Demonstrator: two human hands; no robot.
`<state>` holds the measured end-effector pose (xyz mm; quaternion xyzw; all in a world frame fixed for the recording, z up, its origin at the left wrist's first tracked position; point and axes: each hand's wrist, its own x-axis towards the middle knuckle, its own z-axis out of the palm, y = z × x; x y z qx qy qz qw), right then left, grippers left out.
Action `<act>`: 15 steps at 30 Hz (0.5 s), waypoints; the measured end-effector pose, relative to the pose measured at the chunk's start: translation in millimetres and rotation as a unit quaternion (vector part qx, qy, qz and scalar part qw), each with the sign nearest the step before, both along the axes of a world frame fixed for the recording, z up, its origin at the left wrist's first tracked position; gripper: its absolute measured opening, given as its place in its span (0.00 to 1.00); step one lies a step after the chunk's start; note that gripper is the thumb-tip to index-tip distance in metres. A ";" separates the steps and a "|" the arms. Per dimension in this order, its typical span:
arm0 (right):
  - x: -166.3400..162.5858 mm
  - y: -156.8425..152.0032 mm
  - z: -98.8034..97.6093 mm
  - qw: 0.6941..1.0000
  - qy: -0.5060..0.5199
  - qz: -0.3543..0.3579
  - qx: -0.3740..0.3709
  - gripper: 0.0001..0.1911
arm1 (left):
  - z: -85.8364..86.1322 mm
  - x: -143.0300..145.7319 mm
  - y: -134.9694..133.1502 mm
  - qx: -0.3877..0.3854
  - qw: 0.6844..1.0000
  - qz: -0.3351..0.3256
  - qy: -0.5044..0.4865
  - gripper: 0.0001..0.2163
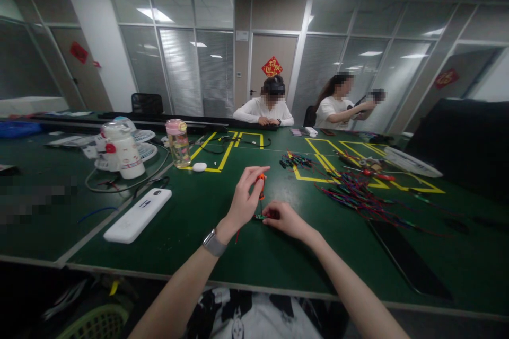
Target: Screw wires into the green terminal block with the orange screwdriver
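Note:
My left hand (242, 202), with a watch (214, 242) on its wrist, is closed around the orange handle of a screwdriver (261, 194). The tool stands nearly upright, and its dark shaft points down at a small green circuit board (259, 217) at the table's middle. At the board's right end, my right hand (285, 219) pinches it with thumb and fingers, hiding part of it. A thin red wire (237, 237) trails from near the board below my left hand. Whether the screwdriver tip touches the board is too small to tell.
A tangled heap of red and dark wires with green boards (358, 196) lies to the right, near a black flat panel (409, 259). Leftward are a white power bank (139, 215), a pink-lidded bottle (178, 143) and a white jug (125, 151). Two people sit across the green table (191, 249).

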<state>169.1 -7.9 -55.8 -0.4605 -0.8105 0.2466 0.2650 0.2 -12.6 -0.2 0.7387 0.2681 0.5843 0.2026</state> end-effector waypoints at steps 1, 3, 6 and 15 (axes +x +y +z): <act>0.0 -0.1 0.0 1.000 0.001 0.000 -0.001 0.07 | 0.1 0.3 0.1 -0.004 1.000 -0.010 -0.003 0.14; 0.1 -0.4 0.3 1.000 0.000 -0.001 -0.002 0.07 | 0.1 0.5 1.0 -0.004 1.000 0.004 -0.006 0.12; 0.2 -0.8 1.0 1.000 0.000 0.001 0.000 0.07 | -0.6 -0.4 2.7 0.010 0.998 0.063 -0.015 0.08; -0.4 -1.7 1.0 1.000 -0.004 0.005 0.002 0.07 | -5.0 -0.3 1.3 -0.005 1.000 0.016 0.010 0.17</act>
